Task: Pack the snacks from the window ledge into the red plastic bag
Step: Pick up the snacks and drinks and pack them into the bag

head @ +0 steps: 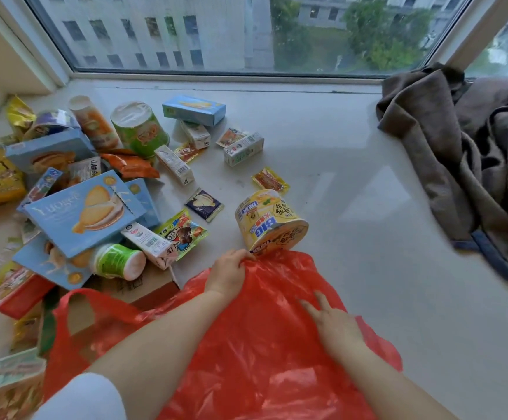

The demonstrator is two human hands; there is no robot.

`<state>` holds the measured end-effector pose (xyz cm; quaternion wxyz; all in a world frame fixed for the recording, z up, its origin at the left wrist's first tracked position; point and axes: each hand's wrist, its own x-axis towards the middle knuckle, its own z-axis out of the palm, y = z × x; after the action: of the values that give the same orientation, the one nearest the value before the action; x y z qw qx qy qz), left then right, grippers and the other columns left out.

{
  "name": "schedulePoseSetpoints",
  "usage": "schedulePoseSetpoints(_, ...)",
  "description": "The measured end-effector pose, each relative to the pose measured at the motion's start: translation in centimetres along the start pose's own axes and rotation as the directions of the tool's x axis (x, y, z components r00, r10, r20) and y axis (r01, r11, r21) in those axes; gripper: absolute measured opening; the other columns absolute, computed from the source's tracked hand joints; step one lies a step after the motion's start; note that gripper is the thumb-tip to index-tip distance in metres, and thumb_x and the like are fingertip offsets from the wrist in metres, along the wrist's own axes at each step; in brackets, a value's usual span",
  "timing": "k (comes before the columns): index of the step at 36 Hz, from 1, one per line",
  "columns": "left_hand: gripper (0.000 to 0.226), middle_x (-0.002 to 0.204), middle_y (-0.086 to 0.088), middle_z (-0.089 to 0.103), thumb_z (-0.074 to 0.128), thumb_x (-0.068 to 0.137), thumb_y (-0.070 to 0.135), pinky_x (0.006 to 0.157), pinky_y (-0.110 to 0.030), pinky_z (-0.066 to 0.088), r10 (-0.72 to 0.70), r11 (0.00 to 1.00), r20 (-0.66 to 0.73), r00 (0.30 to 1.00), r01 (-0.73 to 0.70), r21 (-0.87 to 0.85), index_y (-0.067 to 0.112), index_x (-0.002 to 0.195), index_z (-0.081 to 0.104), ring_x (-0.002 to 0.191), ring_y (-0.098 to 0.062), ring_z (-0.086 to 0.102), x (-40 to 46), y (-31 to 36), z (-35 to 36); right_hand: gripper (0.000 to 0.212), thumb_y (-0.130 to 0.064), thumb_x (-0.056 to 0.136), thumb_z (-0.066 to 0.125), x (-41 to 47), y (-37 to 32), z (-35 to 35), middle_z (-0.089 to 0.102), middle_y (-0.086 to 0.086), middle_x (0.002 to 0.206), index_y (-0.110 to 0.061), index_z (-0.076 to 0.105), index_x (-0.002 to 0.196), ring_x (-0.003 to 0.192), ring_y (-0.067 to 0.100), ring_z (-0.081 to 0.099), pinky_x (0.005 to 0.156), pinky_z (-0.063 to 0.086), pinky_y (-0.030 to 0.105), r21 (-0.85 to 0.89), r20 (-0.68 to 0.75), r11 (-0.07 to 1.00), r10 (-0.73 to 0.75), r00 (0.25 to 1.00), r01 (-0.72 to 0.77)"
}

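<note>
I am looking down at a pale window ledge [322,165] with my two bare forearms reaching forward. A red plastic bag [261,344] lies crumpled on the ledge right in front of me, its long axis running from my body toward the window, with one loop handle [73,301] trailing off to the left.

My left hand [228,272] pinches the far edge of the bag, fingers [246,256] curled into the plastic. My right hand [334,321] lies flat on top of the bag, fingers spread and straight, pressing the plastic down and gripping nothing.

Just beyond the bag's far edge, touching it, a yellow instant noodle cup [269,222] lies tipped on its side, its lid end toward me and its base pointing toward the window.

The snacks are heaped at the left of the ledge. A blue Yuogee biscuit box [83,210] lies tilted on top of the pile. Beside it a green cup [139,128] lies tipped with its base up, and a smaller green-and-white cup [119,260] lies on its side near the bag handle. Small drink cartons [242,148], a blue box [193,110] and loose sachets [270,180] are scattered between the pile and the window.

A brown garment [465,153] is bunched at the right end of the ledge, well apart from the bag.
</note>
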<state>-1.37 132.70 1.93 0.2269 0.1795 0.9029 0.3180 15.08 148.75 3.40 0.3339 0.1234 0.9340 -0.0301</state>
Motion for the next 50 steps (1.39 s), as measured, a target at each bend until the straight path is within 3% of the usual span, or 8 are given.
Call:
schedulePoseSetpoints(9, 0.034, 0.064, -0.001, 0.061, 0.043, 0.091, 0.003, 0.045, -0.017, 0.039, -0.338, 0.846, 0.383, 0.860, 0.456, -0.276, 0.023, 0.076, 0.066, 0.045, -0.010, 0.049, 0.7, -0.5, -1.2, 0.035, -0.003, 0.081, 0.038, 0.5, 2.2, -2.5, 0.066, -0.008, 0.065, -0.028, 0.062, 0.075, 0.049, 0.001, 0.059, 0.040, 0.040, 0.013, 0.427, 0.575, 0.883, -0.099, 0.812, -0.195)
schedulePoseSetpoints(15, 0.033, 0.089, -0.003, 0.071, 0.043, 0.090, 0.007, 0.070, -0.031, 0.051, -0.347, 0.844, 0.269, 0.899, 0.424, -0.328, 0.027, 0.082, 0.069, 0.068, -0.018, 0.059, 0.7, -0.8, -0.4, 0.073, -0.071, 0.070, 0.054, 1.7, -2.2, -5.4, 0.038, 0.001, 0.139, -0.030, 0.044, 0.130, 0.128, 0.024, 0.039, 0.101, 0.037, 0.042, 0.437, -0.176, 0.896, 0.174, 0.969, -0.082)
schedulePoseSetpoints(18, 0.031, 0.099, -0.008, 0.072, 0.044, 0.089, 0.010, 0.081, -0.034, 0.051, -0.338, 0.864, 0.208, 0.918, 0.390, -0.317, 0.031, 0.084, 0.066, 0.088, -0.030, 0.064, 0.6, -0.5, -0.3, 0.106, -0.075, 0.064, 0.058, 2.2, -5.4, -4.8, 0.003, 0.006, 0.157, -0.028, 0.013, 0.148, 0.144, 0.032, 0.006, 0.111, 0.015, 0.057, 0.223, -0.097, 0.974, 0.062, 0.993, -0.039)
schedulePoseSetpoints(22, 0.032, 0.103, 0.002, 0.068, 0.048, 0.088, 0.009, 0.086, -0.027, 0.043, -0.225, 0.939, 0.079, 0.971, 0.238, -0.249, 0.034, 0.088, 0.067, 0.099, -0.019, 0.059, -0.1, 0.2, -1.0, 0.049, -0.025, 0.089, 0.046, 3.8, -4.9, -3.4, 0.013, 0.009, 0.157, -0.023, 0.042, 0.138, 0.145, 0.034, 0.003, 0.110, 0.007, 0.063, -0.043, 0.013, 0.998, 0.043, 0.999, -0.042)
schedulePoseSetpoints(29, 0.027, 0.103, 0.005, 0.045, 0.055, 0.090, 0.017, 0.084, -0.031, 0.046, 0.008, 0.999, -0.026, 1.000, -0.007, 0.035, 0.024, 0.116, 0.063, 0.095, -0.019, 0.055, -2.3, -2.2, -2.8, 0.022, -0.002, 0.087, 0.045, 6.0, -2.7, -3.4, 0.064, 0.016, 0.113, -0.013, 0.059, 0.099, 0.106, 0.030, 0.060, 0.077, 0.041, 0.026, 0.678, 0.217, 0.702, 0.093, 0.972, -0.218)
schedulePoseSetpoints(38, 0.062, 0.125, 0.002, 0.051, 0.039, 0.083, 0.067, 0.106, -0.049, 0.030, 0.325, 0.877, 0.017, 0.946, -0.308, 0.368, 0.037, 0.137, 0.041, 0.115, -0.022, 0.049, -5.2, -6.3, -4.5, 0.049, -0.033, 0.078, 0.055, 5.2, -5.8, -5.6, 0.051, 0.006, 0.124, -0.021, 0.049, 0.125, 0.114, 0.029, 0.051, 0.091, 0.044, 0.037, 0.346, -0.082, 0.929, 0.170, 0.982, -0.132)
schedulePoseSetpoints(43, 0.043, 0.114, -0.004, 0.057, 0.046, 0.087, 0.046, 0.100, -0.051, 0.041, 0.333, 0.927, -0.325, 0.885, -0.243, 0.287, 0.021, 0.122, 0.055, 0.108, -0.023, 0.049, -6.1, -8.3, -8.2, 0.040, -0.051, 0.070, 0.046, 3.8, -10.7, -8.7, 0.062, 0.000, 0.088, -0.021, 0.068, 0.084, 0.086, 0.027, 0.058, 0.076, 0.046, 0.038, 0.136, -0.635, 0.950, -0.135, 0.761, 0.282)
schedulePoseSetpoints(50, 0.041, 0.109, -0.006, 0.057, 0.056, 0.078, 0.045, 0.088, -0.040, 0.044, 0.035, 0.951, -0.563, 0.826, 0.145, 0.272, 0.017, 0.108, 0.061, 0.101, -0.028, 0.053, -7.4, -12.4, -13.7, 0.036, -0.048, 0.073, 0.048, 5.9, -19.4, -13.3, 0.063, -0.001, 0.084, -0.020, 0.069, 0.081, 0.088, 0.025, 0.059, 0.072, 0.047, 0.034, -0.005, -0.596, 0.907, -0.341, 0.727, 0.421)
